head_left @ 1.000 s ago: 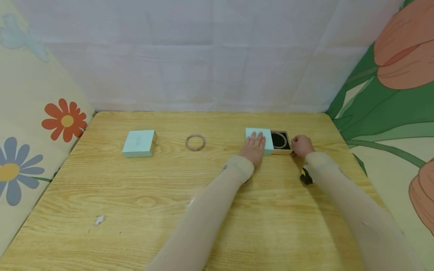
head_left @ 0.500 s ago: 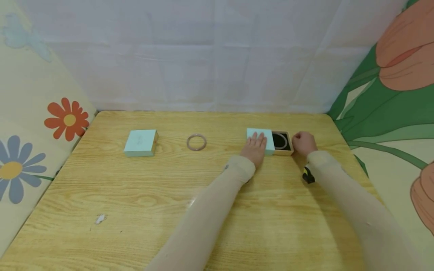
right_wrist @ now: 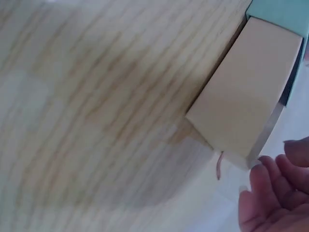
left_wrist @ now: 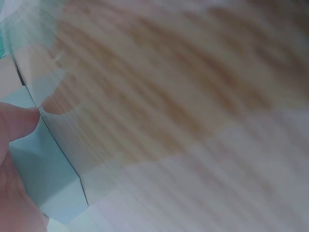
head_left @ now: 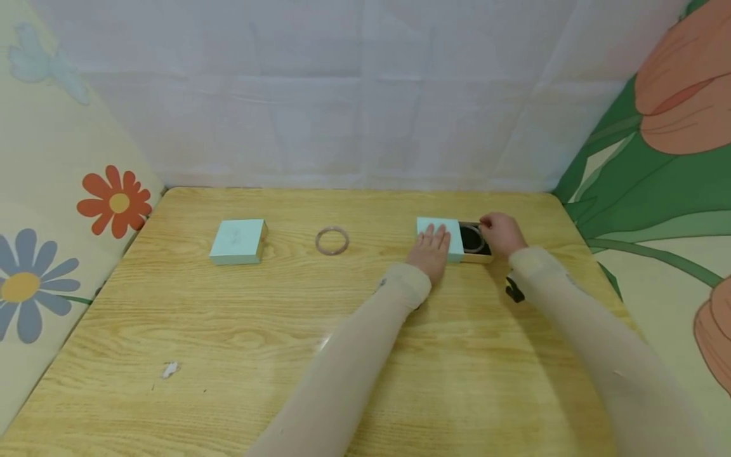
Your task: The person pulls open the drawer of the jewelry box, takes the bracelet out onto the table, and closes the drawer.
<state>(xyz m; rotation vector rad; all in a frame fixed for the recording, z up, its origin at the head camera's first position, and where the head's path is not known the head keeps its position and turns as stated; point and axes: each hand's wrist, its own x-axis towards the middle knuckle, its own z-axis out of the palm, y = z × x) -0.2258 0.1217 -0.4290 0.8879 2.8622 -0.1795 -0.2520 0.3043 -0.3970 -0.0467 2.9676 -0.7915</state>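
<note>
In the head view my left hand [head_left: 429, 255] lies with straight fingers on the pale green sleeve [head_left: 451, 231] of a drawer box; in the left wrist view its thumb [left_wrist: 21, 121] touches the sleeve's side. A tan drawer [head_left: 476, 259] sticks out of the sleeve to the right. Inside it a bangle [head_left: 481, 236] rests on black lining, partly under the sleeve. My right hand [head_left: 504, 233] is at the drawer's right end, fingertips over the rim near the bangle. In the right wrist view its fingers are loosely bent, thumb apart, beside the drawer [right_wrist: 246, 82] and its small ribbon pull [right_wrist: 219, 166].
A second pinkish bangle [head_left: 332, 241] lies mid-table. Farther left stands another pale green box [head_left: 238, 241], closed. A white scuffed spot [head_left: 169, 369] marks the wooden table [head_left: 240, 317] at front left. A white cloth [head_left: 337, 127] hangs behind the table.
My right hand has moved up and left, from the drawer's right end to over its rim by the bangle. The left hand has stayed on the sleeve. The drawer remains pulled out.
</note>
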